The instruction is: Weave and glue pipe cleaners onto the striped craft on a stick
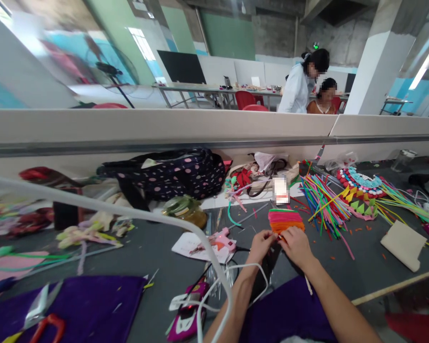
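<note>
Head view showed us the left hand (260, 245) and the right hand (296, 245) meeting just right of the frame's centre, fingertips nearly touching. Both were narrow: thumbs and fingers pinched the lower edge of a striped piece (286, 220), pink above and orange below, though we could not make out the small part between the fingertips. We judged the step in hand to be fine fingertip work along that edge, with the piece itself looking well filled with rows; the next move called, we thought, for one hand to steady the edge while the other worked, without crushing the stripes. Outward from the hands, a pink glue gun (224, 239) lay on white paper (181, 245) left of the left wrist, with a white cable (189, 224) arching across the centre left. Right of the piece, a spread of coloured stems (327, 205) lay near a round ornament (361, 183) of red, white and blue. Farther out, a spotted bag (171, 174) sat left of centre, red-handled scissors (46, 319) rested on purple cloth (93, 305) at lower left, and two people (296, 88) were at upper right.
</note>
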Available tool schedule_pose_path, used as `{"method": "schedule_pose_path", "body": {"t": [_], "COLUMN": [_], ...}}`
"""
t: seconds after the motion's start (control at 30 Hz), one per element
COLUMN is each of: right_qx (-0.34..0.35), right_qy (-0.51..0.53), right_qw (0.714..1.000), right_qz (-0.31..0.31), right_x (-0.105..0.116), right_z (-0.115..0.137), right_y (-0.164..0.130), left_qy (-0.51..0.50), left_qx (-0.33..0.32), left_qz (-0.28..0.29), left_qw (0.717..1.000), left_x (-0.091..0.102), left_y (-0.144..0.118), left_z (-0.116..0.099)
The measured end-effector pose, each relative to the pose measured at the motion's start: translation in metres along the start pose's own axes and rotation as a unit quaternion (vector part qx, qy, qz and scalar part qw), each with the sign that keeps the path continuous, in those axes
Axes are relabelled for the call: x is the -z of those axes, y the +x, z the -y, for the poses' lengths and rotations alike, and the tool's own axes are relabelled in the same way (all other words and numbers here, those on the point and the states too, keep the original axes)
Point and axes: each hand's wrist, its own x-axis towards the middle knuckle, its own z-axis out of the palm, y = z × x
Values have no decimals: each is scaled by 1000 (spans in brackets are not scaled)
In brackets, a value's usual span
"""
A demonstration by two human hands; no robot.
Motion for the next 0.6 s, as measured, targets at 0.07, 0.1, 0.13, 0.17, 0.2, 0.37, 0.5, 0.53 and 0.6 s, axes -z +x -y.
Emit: {"method": "schedule_pose_path", "body": {"t": [0.07, 0.1, 0.13, 0.17, 0.2, 0.37, 0.5, 0.53, 0.6], "right_qx": [2, 4, 6, 6, 5, 6, 12, 14, 15], "right_qy": [-20, -22, -21, -16, -7, 37, 37, 37, 42], "right_qw": [1000, 1000, 1000, 1000, 1000, 999, 999, 999, 999], "right_qz": [-1, -3, -5, -7, -9, -21, -23, -24, -29], "right_x": [1, 1, 1, 1, 2, 5, 5, 6, 8], "right_z": [3, 3, 3, 2, 1, -5, -7, -7, -7], "right_y": [1, 2, 3, 3, 3, 5, 8, 9, 12], "left_qy": [-8, -12, -15, -17, -17, 0, 34, 43, 57], "left_qx": [6, 9, 10, 10, 7, -34, -75, -87, -112], "left_qz": [22, 33, 42, 50, 54, 28, -36, -56, -99], "left_qw": [1000, 999, 999, 999, 998, 999, 996, 994, 987], "left_x": [2, 3, 4, 5, 6, 4, -1, -2, -3], "left_y": [0, 0, 0, 0, 0, 5, 5, 4, 0], "left_z": [-2, -3, -4, -5, -6, -9, -10, -11, -14]}}
